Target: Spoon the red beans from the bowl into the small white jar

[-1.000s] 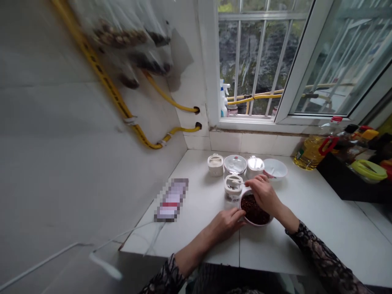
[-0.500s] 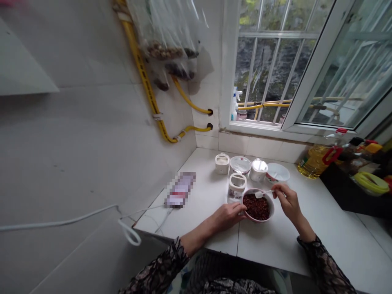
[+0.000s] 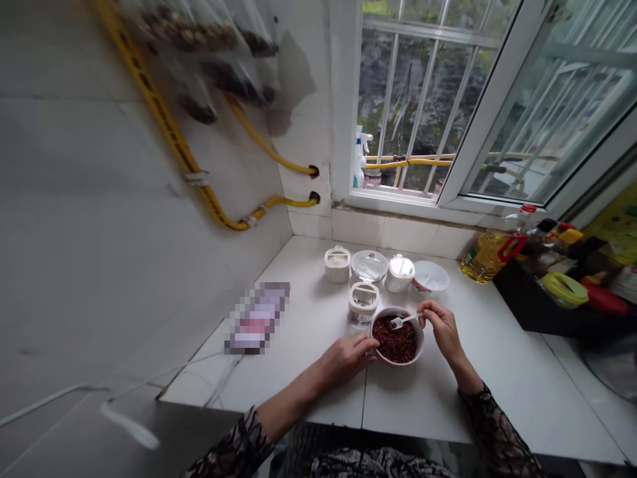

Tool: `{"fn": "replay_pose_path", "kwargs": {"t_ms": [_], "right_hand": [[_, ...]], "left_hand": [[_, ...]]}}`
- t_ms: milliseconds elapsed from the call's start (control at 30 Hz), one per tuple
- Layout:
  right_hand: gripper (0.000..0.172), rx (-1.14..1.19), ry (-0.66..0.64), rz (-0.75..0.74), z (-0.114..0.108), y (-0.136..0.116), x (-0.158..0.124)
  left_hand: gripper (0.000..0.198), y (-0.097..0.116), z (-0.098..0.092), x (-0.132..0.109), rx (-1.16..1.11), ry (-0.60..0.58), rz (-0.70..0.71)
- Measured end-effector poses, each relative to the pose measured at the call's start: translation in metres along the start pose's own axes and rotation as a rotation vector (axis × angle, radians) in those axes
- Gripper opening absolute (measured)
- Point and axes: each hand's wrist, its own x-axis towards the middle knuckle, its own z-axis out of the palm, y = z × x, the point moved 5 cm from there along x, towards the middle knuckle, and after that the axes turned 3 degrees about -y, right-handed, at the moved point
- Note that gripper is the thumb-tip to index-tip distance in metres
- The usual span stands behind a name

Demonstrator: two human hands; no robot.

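Observation:
A white bowl point(image 3: 419, 345) full of dark red flakes, which look like crushed dried chilli point(image 3: 395, 345), stands near the counter's front edge. My left hand point(image 3: 348, 358) grips the bowl's left rim, thumb on top and fingers against the side. Between thumb and fingers, my right hand point(image 3: 442, 325) pinches the handle of a small white spoon point(image 3: 397, 323). The spoon's head is over the flakes, at or just above their surface. Right behind the bowl is a clear jar with a white lid point(image 3: 363, 300).
Behind stand two white lidded containers point(image 3: 337, 265) point(image 3: 401, 273), a round clear-lidded tub point(image 3: 369, 265) and a white dish point(image 3: 430, 276). An oil bottle point(image 3: 485, 255) and a dark condiment box point(image 3: 527, 299) are at right. A blurred-out phone-like object point(image 3: 259, 318) with a cable lies left.
The view has shifted, so everything appears further left. My right hand has brought the spoon lower over the flakes, and its head has turned. My left hand stays on the bowl.

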Motion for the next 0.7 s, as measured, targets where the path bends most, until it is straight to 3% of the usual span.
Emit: {"fn": "replay_pose_path", "kwargs": {"t_ms": [300,567,700], "right_hand": [[0.019,-0.008,0.053,0.041,0.000,0.004,0.000],[0.017,0.210,0.064,0.215,0.002,0.016,0.003],[0.018,0.236,0.067,0.178,0.005,0.007,0.005]], "left_hand": [[0.014,0.001,-0.002,0.000,-0.035,-0.007,-0.010],[0.016,-0.002,0.001,-0.003,-0.067,0.001,-0.010],[0.017,0.000,0.000,-0.001,-0.065,0.019,-0.001]]}}
